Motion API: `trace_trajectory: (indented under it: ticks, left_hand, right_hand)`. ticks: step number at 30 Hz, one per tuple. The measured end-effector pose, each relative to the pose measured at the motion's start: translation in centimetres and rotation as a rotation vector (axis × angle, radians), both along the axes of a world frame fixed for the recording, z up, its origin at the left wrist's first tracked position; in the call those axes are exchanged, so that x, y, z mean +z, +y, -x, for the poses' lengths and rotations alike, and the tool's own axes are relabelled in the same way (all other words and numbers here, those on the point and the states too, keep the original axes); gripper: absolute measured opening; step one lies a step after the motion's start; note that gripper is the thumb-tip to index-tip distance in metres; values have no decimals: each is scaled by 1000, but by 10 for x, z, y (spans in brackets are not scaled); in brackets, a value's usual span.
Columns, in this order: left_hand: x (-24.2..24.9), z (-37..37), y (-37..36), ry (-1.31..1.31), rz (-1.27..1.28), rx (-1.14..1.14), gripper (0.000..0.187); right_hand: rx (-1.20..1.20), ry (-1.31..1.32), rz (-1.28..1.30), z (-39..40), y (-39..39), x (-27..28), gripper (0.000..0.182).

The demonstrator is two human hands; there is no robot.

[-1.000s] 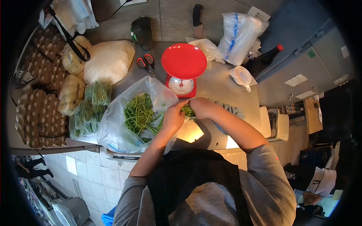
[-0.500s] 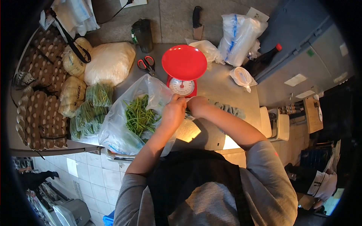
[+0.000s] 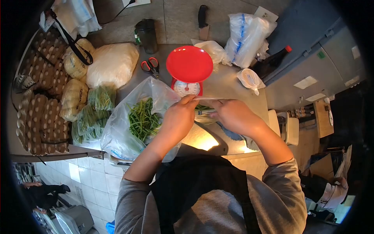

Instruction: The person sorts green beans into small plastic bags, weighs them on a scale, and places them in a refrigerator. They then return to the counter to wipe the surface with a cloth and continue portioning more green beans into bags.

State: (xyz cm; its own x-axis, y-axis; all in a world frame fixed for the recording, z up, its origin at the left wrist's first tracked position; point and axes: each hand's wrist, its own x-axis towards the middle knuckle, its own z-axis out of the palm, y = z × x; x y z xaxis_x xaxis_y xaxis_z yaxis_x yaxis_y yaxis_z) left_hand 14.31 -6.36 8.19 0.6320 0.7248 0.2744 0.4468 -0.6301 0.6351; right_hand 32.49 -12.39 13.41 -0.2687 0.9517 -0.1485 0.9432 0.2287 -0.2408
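While the left hand [image 3: 178,119] and right hand [image 3: 238,117] pinch a small clear plastic bag [image 3: 204,116] with green bits [image 3: 201,107] between them, seemingly so its edge is tight, a big clear bag [image 3: 118,130] of thin green beans [image 3: 143,119] sits left of them, probably for easy reach.

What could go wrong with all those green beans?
The left hand and right hand seem to pinch the small bag; if they slip, it might drop. They're close to the red scale and might bump it. The big open bag lies at the edge of the table, so beans might spill.
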Motion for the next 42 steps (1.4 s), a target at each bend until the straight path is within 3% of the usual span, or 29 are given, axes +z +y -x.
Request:
trace_trajectory:
  ticks: [5, 7, 10, 13, 16, 22, 25, 31, 33, 36, 37, 40, 42]
  left_hand:
    - [-37, -10, 8, 120, 131, -30, 33]
    - [-24, -6, 7, 100, 148, 12, 36]
    - [-4, 3, 3, 35, 63, 73, 33]
    - [0, 16, 10, 101, -61, 74, 24]
    - [-15, 22, 12, 160, -146, -25, 22]
    - [5, 27, 6, 46, -134, -84, 14]
    - [-13, 24, 17, 130, -147, -85, 13]
    - [-4, 22, 16, 43, -161, -70, 19]
    - [0, 26, 6, -12, -83, -28, 25]
    - [-14, 56, -1, -160, -125, 211, 32]
    - [-23, 74, -1, -166, -164, 332, 23]
    - [-54, 130, -6, -35, -154, 680, 27]
    - [-77, 155, -11, 83, -74, 756, 39]
  right_hand:
    - [11, -8, -5, -14, 5, -46, 14]
    - [96, -139, 75, -8, 3, -39, 13]
    - [176, -64, -141, -4, -8, -3, 11]
    - [160, 30, -409, -9, -15, 17, 9]
    - [86, -10, -392, -26, -11, -14, 10]
    - [-39, 303, -427, -34, -30, -4, 12]
    - [-10, 176, -468, -37, -14, -38, 14]
    - [-65, 134, -570, -33, -18, -17, 13]
    - [-48, 145, -533, -32, -16, -27, 18]
    - [-38, 284, -501, -10, -13, -21, 22]
    - [-45, 351, -492, 5, -10, -14, 23]
    - [118, 671, -354, 58, 5, -9, 22]
    - [255, 821, -139, 100, 22, -21, 19]
